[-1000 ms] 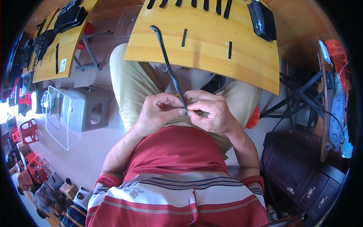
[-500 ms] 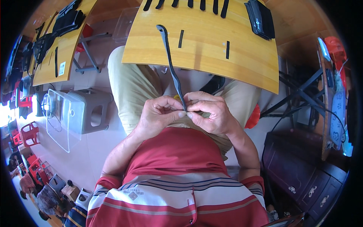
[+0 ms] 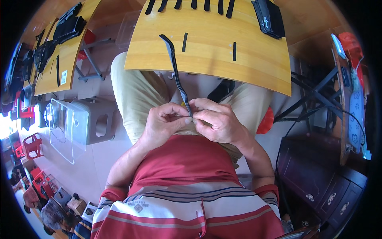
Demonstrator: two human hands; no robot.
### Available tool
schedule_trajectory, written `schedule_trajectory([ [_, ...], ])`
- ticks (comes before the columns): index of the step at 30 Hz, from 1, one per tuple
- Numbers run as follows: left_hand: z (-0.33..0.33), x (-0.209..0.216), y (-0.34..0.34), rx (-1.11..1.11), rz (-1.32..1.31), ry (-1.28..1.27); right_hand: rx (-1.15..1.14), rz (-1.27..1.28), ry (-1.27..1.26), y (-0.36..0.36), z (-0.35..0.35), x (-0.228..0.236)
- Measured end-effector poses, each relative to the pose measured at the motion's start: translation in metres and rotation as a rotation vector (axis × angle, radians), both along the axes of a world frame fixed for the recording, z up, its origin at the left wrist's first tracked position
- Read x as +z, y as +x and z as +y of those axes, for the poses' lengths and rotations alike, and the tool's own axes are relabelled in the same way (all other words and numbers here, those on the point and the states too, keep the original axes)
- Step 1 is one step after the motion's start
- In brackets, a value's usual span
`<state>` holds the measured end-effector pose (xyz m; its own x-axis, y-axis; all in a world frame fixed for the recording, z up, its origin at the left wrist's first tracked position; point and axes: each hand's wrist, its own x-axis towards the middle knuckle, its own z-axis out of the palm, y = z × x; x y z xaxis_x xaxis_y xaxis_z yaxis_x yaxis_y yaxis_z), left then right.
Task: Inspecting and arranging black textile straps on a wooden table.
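Observation:
A long dark strap with a grey face and rounded tip rises from my fingers toward the wooden table. Its near end is pinched between my left hand, thumb and forefinger closed on it, and my right hand, whose fingertips press on the same end. What the fingertips do at that end is too small to make out. The strap's far tip hangs over the table's near part. Two short black strips lie flat on the tabletop, and several black straps are lined up along its far side.
A stack of black fabric pieces sits at the table's far right. To the left stand another wooden table with black items and a grey stool. Dark drawers are at right. Another person is at lower left.
The strap's upper end has tipped slightly left and lower. My right hand's fingers have shifted a little at the pinched end. The whole view has moved slightly.

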<state>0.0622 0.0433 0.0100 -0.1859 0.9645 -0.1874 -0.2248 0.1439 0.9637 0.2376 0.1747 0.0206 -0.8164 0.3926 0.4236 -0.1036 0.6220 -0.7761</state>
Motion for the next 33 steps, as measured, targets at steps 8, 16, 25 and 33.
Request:
schedule_trajectory([
  [8, 0.003, 0.001, 0.004, 0.08, 0.079, 0.037, -0.19, 0.04, 0.296, -0.003, -0.01, 0.001],
  [16, 0.001, 0.0, 0.008, 0.052, 0.124, -0.029, -0.192, 0.017, 0.193, -0.003, -0.013, -0.014],
  [25, 0.003, 0.0, 0.02, 0.082, 0.159, 0.034, -0.152, -0.029, 0.178, 0.0, -0.013, -0.025],
  [33, 0.001, -0.004, 0.024, 0.084, 0.291, 0.04, -0.143, -0.041, 0.172, 0.004, -0.014, -0.029],
])
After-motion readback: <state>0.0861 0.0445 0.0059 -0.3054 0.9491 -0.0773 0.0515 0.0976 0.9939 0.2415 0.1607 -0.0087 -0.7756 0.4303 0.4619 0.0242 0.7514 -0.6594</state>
